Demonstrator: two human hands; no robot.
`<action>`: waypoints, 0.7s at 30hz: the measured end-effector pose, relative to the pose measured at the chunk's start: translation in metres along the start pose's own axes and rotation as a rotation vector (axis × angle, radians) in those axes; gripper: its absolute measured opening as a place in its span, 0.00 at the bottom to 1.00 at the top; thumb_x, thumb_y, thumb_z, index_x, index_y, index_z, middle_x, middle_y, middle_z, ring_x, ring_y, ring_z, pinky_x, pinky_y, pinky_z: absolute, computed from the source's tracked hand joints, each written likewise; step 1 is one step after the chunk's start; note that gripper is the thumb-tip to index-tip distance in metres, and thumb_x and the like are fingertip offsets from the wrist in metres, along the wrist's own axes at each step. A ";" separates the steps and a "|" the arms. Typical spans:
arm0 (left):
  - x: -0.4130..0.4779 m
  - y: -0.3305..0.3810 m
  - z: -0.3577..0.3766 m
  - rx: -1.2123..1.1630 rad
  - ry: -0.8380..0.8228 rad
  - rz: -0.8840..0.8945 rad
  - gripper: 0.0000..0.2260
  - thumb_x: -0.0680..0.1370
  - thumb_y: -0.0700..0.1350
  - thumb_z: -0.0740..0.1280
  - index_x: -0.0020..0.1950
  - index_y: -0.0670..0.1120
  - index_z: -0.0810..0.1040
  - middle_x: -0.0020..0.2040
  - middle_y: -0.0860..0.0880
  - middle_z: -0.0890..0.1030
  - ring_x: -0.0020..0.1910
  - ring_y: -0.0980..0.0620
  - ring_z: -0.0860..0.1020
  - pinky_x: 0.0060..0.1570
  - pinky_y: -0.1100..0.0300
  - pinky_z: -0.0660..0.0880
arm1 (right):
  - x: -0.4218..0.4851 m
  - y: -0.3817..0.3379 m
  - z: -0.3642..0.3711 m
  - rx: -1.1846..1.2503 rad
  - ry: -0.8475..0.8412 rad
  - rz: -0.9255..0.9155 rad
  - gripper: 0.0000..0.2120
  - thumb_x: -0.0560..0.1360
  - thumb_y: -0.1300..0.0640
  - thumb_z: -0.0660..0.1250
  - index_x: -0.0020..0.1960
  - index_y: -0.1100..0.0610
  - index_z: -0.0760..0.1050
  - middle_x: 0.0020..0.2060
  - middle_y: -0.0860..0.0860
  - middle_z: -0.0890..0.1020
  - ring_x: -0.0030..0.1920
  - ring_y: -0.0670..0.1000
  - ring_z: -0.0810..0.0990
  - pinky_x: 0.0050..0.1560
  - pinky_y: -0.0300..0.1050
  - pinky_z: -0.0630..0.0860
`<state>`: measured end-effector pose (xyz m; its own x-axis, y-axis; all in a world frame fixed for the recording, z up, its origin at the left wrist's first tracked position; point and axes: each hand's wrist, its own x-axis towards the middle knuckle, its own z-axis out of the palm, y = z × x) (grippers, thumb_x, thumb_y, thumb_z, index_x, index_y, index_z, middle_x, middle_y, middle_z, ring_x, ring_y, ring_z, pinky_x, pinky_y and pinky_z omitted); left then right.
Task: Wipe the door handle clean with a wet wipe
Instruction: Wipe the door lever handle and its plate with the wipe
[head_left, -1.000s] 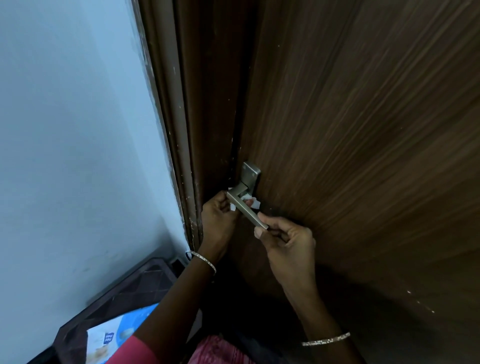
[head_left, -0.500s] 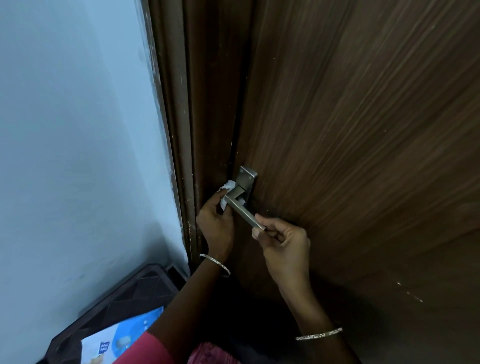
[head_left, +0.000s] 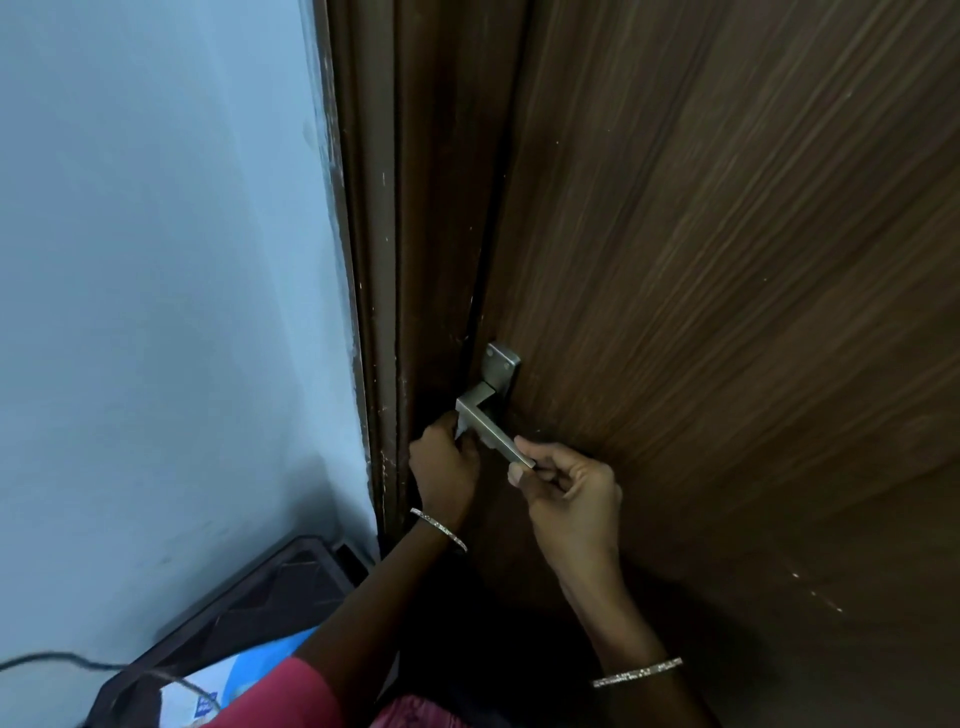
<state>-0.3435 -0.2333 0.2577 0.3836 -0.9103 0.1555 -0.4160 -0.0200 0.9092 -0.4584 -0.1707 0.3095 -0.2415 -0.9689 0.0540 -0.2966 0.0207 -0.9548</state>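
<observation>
Rigid metal door handle (head_left: 491, 426) near the door's (head_left: 727, 312) left edge — right hand (head_left: 566, 493) pinches its tip; left hand (head_left: 447, 467) clenches the limp wet wipe (head_left: 461, 429) — best bunched.

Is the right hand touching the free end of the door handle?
Touching. The head view shows the right hand pinching the free end of the door handle between thumb and forefinger, with no gap visible.

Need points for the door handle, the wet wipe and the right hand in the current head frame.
door handle (head_left: 491, 428), head view, middle of the metal lever bar.
wet wipe (head_left: 460, 429), head view, small white bit showing at the left fingertips beside the lever's bend.
right hand (head_left: 569, 491), head view, back of the hand pinching the lever's free end.
</observation>
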 end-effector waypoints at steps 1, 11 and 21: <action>-0.001 0.000 0.001 -0.015 -0.004 -0.021 0.05 0.77 0.36 0.68 0.49 0.37 0.83 0.44 0.41 0.85 0.42 0.43 0.83 0.41 0.55 0.76 | 0.000 0.000 0.000 -0.001 0.001 -0.002 0.16 0.72 0.68 0.75 0.53 0.49 0.86 0.42 0.40 0.88 0.42 0.39 0.87 0.46 0.32 0.82; 0.017 0.009 -0.010 0.011 0.111 0.087 0.13 0.74 0.31 0.66 0.55 0.40 0.85 0.43 0.43 0.86 0.36 0.46 0.82 0.34 0.67 0.69 | 0.002 0.003 -0.002 0.012 -0.020 0.009 0.15 0.73 0.67 0.75 0.53 0.50 0.86 0.40 0.44 0.89 0.42 0.38 0.87 0.44 0.30 0.79; 0.014 0.009 -0.009 -0.003 0.166 0.249 0.20 0.73 0.27 0.64 0.62 0.42 0.82 0.52 0.43 0.86 0.46 0.44 0.84 0.48 0.53 0.81 | 0.001 0.003 -0.003 0.001 -0.023 -0.003 0.16 0.73 0.69 0.75 0.54 0.51 0.86 0.40 0.42 0.88 0.41 0.37 0.86 0.43 0.29 0.79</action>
<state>-0.3344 -0.2427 0.2713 0.3995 -0.8071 0.4347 -0.5117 0.1971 0.8363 -0.4621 -0.1712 0.3078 -0.2189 -0.9744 0.0503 -0.2960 0.0172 -0.9550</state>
